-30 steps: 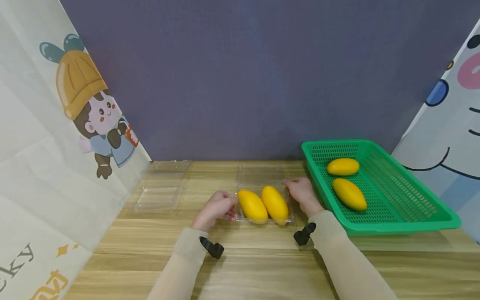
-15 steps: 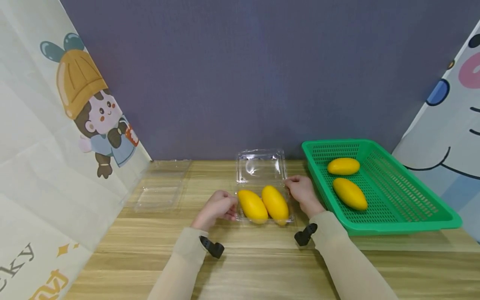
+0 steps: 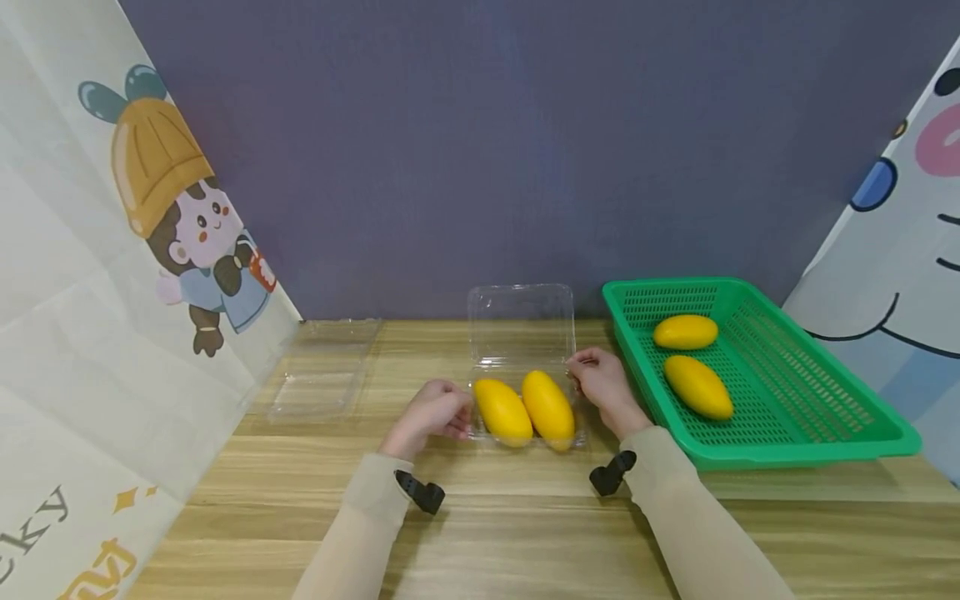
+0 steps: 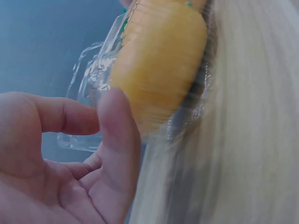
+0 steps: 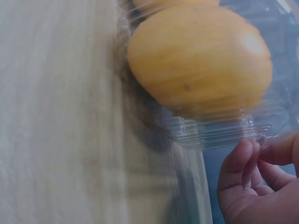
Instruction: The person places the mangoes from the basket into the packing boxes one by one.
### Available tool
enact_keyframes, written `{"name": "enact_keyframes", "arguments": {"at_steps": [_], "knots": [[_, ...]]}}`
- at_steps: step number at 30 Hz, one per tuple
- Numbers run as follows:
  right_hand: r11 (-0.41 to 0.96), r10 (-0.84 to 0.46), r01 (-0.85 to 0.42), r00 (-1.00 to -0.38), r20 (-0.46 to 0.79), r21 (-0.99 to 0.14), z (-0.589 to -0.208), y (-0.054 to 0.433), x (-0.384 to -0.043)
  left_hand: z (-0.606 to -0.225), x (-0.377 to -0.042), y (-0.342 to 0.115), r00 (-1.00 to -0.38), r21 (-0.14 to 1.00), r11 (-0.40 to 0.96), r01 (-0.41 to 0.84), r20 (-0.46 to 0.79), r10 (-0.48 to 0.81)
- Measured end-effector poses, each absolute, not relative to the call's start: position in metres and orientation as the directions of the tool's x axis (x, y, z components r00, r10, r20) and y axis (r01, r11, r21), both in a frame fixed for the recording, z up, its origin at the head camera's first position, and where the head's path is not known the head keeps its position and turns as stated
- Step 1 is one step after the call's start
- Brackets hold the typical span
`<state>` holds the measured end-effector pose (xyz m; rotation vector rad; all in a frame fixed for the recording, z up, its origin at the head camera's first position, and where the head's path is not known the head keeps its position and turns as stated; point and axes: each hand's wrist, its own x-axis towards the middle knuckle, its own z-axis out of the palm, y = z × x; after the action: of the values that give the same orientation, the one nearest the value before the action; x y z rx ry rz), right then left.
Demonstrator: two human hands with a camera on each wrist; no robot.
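Note:
Two yellow mangoes lie side by side in the base of a clear plastic clamshell box. Its clear lid stands raised behind them against the dark backdrop. At the box's left side, my left hand pinches the rim between thumb and forefinger, beside one mango. My right hand pinches the right edge near the hinge. In the right wrist view, the right hand's fingertips meet on the thin plastic, just below the other mango.
A green plastic basket stands on the right, close to my right forearm, with two more mangoes inside. Another clear clamshell box lies open at the left rear of the wooden table. A dark backdrop rises behind.
The box's lid has swung up from lying nearly flat at the back to standing raised. Both hands have stayed almost in place at the box's sides; the mangoes have hardly shifted.

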<state>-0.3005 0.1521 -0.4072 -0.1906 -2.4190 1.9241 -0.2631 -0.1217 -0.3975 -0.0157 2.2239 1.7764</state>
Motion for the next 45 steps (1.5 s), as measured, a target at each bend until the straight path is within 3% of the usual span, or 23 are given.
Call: {"name": "enact_keyframes", "arguments": {"at_steps": [13, 25, 34, 40, 45], "knots": [[0.199, 0.112, 0.062, -0.993, -0.041, -0.978, -0.406, 0.149, -0.302, -0.397, -0.303, -0.125, -0.998, 0.933, 0.355, -0.06, -0.065, 0.003], [0.192, 0.106, 0.057, -0.994, -0.037, -0.98, -0.405, 0.147, -0.302, -0.398, -0.327, -0.119, -0.998, 0.989, 0.136, -0.055, -0.053, -0.015], [0.209, 0.119, 0.071, -0.992, -0.047, -0.975, -0.406, 0.149, -0.304, -0.402, -0.326, -0.118, -0.999, 0.994, 0.104, -0.019, -0.022, 0.025], [0.337, 0.165, 0.034, -0.986, 0.023, -0.941, -0.401, 0.146, -0.303, -0.401, -0.326, -0.118, -0.999, 0.993, 0.114, 0.016, 0.012, 0.034], [0.442, 0.201, -0.037, -0.97, 0.139, -0.896, -0.393, 0.144, -0.302, -0.393, -0.323, -0.118, -0.998, 0.978, 0.201, 0.055, 0.047, 0.045]]}}
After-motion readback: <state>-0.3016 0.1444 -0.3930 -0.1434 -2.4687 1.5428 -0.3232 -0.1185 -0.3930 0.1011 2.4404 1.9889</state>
